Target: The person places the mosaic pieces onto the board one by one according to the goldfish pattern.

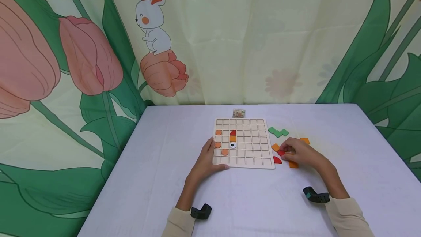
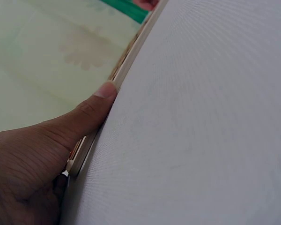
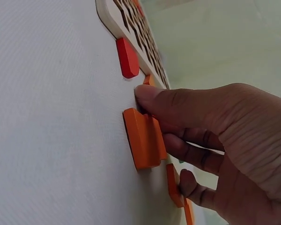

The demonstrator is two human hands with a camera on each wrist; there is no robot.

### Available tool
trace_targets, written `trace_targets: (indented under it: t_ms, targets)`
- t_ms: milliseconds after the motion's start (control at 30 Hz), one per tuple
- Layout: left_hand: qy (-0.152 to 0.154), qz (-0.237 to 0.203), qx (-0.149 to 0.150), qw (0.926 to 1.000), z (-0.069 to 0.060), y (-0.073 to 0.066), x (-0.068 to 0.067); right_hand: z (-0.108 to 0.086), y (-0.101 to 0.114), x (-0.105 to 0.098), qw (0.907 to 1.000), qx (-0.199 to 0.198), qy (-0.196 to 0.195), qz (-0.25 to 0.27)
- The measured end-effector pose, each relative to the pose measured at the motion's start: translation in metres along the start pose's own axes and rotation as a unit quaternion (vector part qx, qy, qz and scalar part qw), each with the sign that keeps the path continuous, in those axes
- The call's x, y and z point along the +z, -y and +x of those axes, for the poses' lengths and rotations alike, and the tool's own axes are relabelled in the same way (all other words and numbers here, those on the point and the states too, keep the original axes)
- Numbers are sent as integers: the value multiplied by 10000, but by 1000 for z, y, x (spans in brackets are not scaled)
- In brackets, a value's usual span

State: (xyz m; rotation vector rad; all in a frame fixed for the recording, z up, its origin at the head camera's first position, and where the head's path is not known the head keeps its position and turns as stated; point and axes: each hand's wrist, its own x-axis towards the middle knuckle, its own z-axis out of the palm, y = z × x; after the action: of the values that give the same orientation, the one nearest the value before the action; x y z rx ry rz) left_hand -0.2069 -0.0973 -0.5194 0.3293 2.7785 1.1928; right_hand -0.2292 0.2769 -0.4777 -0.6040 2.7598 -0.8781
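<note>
A light wooden grid board (image 1: 250,156) lies flat on the table. My left hand (image 1: 205,162) holds its near left corner, thumb along the near edge and fingers at the left side. In the left wrist view the thumb (image 2: 91,110) presses on the board's edge. Right of the board, my right hand (image 1: 300,151) pinches a red piece (image 1: 280,153) between thumb and fingers, low among loose pieces. The thumb partly hides that piece in the right wrist view. Orange blocks (image 3: 143,140) lie just below these fingers. Another red quarter-round piece (image 1: 277,160) lies against the board's right edge.
On the board sit several orange discs (image 1: 225,152), a red quarter-round (image 1: 233,132), an orange square (image 1: 232,139) and an eye disc (image 1: 232,145). Green pieces (image 1: 278,133) and an orange square (image 1: 305,140) lie to the right. A small patterned card (image 1: 238,113) is behind the board.
</note>
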Motion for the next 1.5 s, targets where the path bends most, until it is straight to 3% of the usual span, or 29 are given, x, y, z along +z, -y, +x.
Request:
trace_targets:
  t_ms: [167,400,1333,1500]
  targets:
    - [-39,-7,-16,10000,1,0,1,0,0,-1,10000,-37,7,-37]
    - [-31,-1,2,10000,0,0,1,-1,2,0,9995,281,-61,-136]
    - [-62,16,58,10000,0,-1,-1,-1,5,-4,9991,191,-334,-166]
    - [-38,16,85,10000,0,0,1,3,9,-2,9983,174,-420,-358]
